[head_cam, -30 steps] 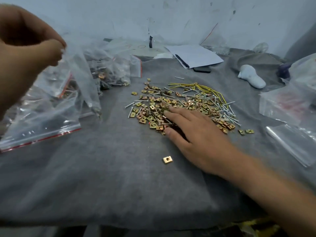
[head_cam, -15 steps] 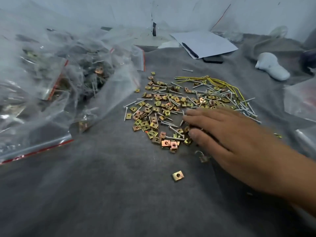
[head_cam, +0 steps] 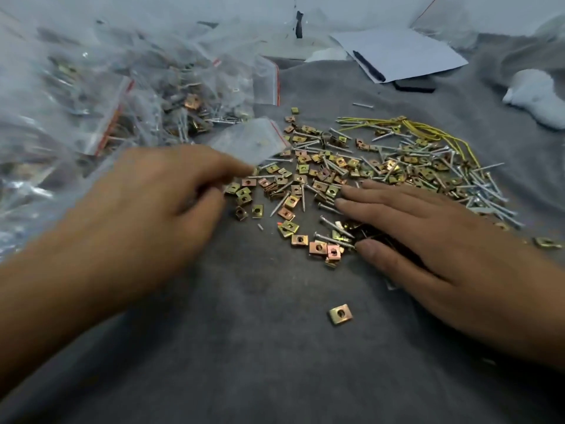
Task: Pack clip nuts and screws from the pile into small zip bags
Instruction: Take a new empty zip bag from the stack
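- A counter (head_cam: 260, 362) covered with a grey cloth carries everything.
- A pile (head_cam: 367, 169) of brass-coloured clip nuts and silver screws lies at its centre, with yellow wires (head_cam: 428, 130) along the far edge of the pile.
- One clip nut (head_cam: 340, 314) lies alone, nearer than the pile.
- A heap of filled zip bags (head_cam: 122, 96) sits to the left.
- White paper (head_cam: 403, 53) lies at the back.
- A white lump (head_cam: 538, 99) rests far right.

No readable text, labels, brands or numbers on anything
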A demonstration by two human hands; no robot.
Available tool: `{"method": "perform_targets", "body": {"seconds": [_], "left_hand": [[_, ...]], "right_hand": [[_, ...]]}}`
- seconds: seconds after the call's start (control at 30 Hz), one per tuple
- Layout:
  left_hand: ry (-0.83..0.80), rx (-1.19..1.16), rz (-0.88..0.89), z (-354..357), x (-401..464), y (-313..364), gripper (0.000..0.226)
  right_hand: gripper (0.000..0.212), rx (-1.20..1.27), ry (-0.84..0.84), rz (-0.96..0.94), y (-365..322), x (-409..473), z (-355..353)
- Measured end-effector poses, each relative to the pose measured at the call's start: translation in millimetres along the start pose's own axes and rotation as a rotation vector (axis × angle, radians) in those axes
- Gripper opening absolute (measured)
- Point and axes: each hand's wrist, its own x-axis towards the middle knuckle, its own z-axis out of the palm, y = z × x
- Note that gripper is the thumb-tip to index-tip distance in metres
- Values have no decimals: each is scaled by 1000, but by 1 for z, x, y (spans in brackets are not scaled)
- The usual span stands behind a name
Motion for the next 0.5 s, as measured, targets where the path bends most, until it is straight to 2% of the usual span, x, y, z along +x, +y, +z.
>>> {"method": "perform_targets", "body": {"seconds": [0.1,0.2,0.27,0.4,0.5], "left_hand": [[139,-31,-148,1,6,-9,40],[12,44,-234,5,11,-15,40],[-49,97,-186,6,11,-14,40],[-169,113,43,4,9,5,39],[-192,184,-13,11,9,11,57]], "right_hand": [[61,-9,45,3,-3,-2,2],[58,28,53,30,-5,-1,2],[55,57,79,53,-6,0,1],[55,64,76,60,-6,-1,1],[54,118,84,70,-10,-2,-2]]}}
